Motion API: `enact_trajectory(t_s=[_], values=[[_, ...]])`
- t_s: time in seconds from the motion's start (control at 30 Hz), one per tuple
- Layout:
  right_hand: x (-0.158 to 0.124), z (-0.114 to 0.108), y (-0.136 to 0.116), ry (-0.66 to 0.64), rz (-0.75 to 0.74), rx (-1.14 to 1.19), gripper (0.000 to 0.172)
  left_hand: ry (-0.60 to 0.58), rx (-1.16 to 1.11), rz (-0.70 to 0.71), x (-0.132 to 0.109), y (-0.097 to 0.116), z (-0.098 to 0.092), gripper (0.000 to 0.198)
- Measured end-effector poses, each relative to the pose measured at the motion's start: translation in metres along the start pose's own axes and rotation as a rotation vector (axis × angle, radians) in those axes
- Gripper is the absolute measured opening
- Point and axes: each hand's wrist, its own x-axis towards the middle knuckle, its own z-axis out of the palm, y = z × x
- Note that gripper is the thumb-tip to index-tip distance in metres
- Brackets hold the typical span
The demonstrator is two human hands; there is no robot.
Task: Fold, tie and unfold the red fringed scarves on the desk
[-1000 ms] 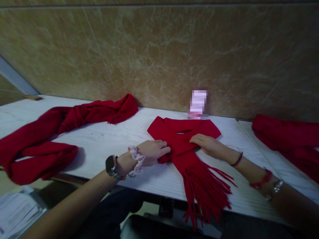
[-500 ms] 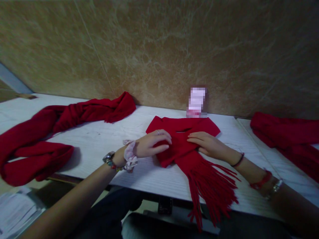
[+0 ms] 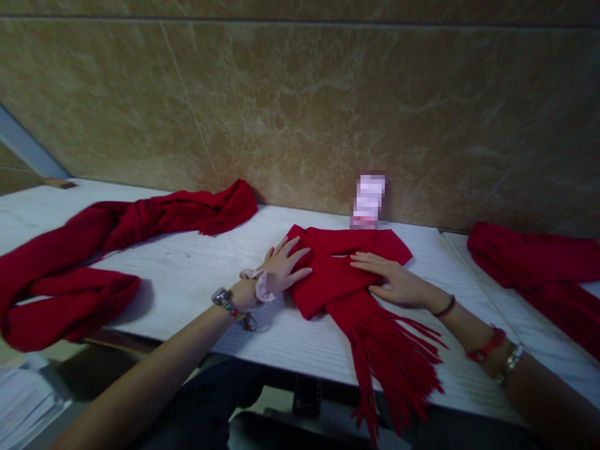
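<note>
Left hand splayed, right hand flattened, both resting on folded red fabric scarf, nothing gripped. Long red fringe overhangs white wood-grain surface.

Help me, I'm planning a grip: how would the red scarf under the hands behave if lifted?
The scarf would probably flop, since its fringe droops past the edge of the table. It may come unfolded too: its overlapping layers show no fastening.
</note>
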Motion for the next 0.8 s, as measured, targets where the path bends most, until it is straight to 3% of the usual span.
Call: enact_trajectory(t_s=[0.1, 0.2, 0.3, 0.43, 0.63, 0.73, 0.8], values=[[-0.004, -0.007, 0.022, 0.274, 0.18, 0.129, 0.049, 0.022, -0.034, 0.044, 0.001, 0.003, -0.005, 0.043], [-0.008, -0.004, 0.053, 0.577, 0.548, 0.115, 0.039, -0.035, -0.075, 0.098, 0.001, 0.006, -0.008, 0.035], [-0.012, 0.004, 0.077, 0.669, 0.802, 0.162, 0.039, -0.087, -0.097, 0.092, 0.003, 0.007, -0.007, 0.027], [-0.014, 0.007, 0.086, 0.67, 0.802, 0.293, 0.042, -0.07, -0.109, 0.023, 0.009, 0.009, -0.008, 0.012], [-0.014, -0.001, 0.088, 0.763, 0.789, 0.439, 0.05, 0.028, -0.214, -0.172, 0.015, 0.006, -0.016, 0.013], [-0.016, 0.001, 0.093, 0.736, 0.842, 0.466, 0.049, -0.011, -0.105, -0.17, 0.012, -0.003, -0.005, 0.018], [-0.018, 0.003, 0.097, 0.729, 0.855, 0.452, 0.048, 0.067, -0.025, -0.212, 0.011, -0.011, 0.002, 0.032]])
